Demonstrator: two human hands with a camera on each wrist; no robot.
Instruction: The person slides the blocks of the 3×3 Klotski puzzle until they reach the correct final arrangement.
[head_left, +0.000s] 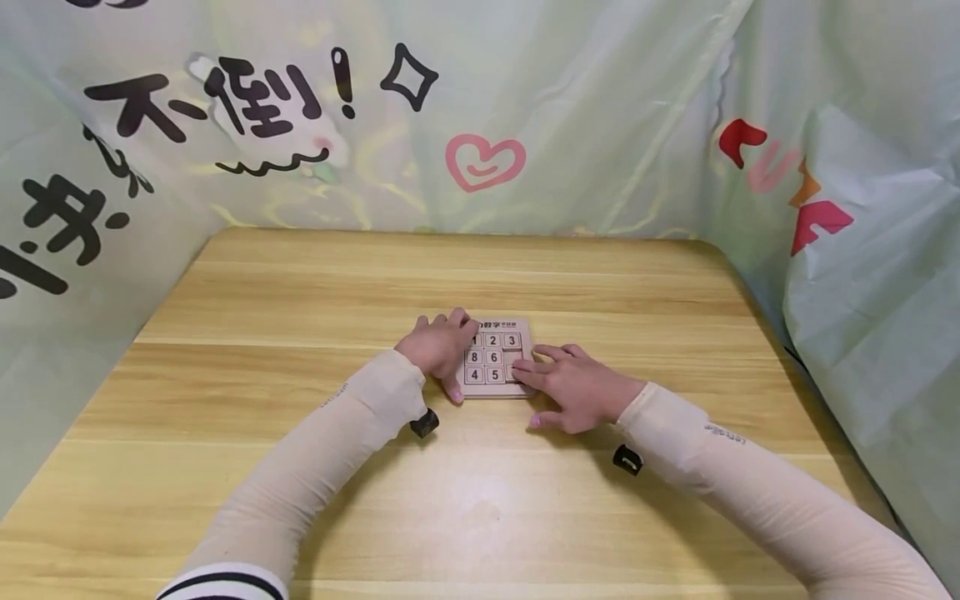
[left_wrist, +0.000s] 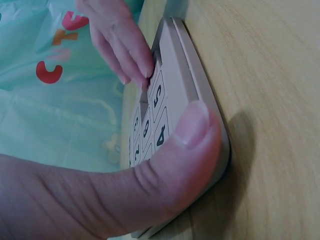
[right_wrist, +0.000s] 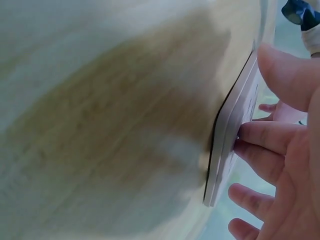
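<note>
A pale sliding number puzzle (head_left: 497,393) lies flat on the table, with printed characters along its far border. Its tiles read 1, 2, 3 in the far row, 8 and 6 in the middle, 4 and 5 in the near row. The middle row's right slot is vacant. My left hand (head_left: 437,344) grips the puzzle's left side, the thumb (left_wrist: 175,165) at the near corner and fingers toward the far end. From the right, my right hand (head_left: 581,390) reaches in with extended fingertips on the near right tile, which they partly hide; its thumb stays off the puzzle.
The wooden table (head_left: 480,508) extends around the puzzle on all sides. A printed fabric curtain (head_left: 585,108) hangs behind it and along both sides. Pale sleeves cover both forearms, and a small black device (head_left: 627,459) sits at the right wrist, another (head_left: 424,422) at the left.
</note>
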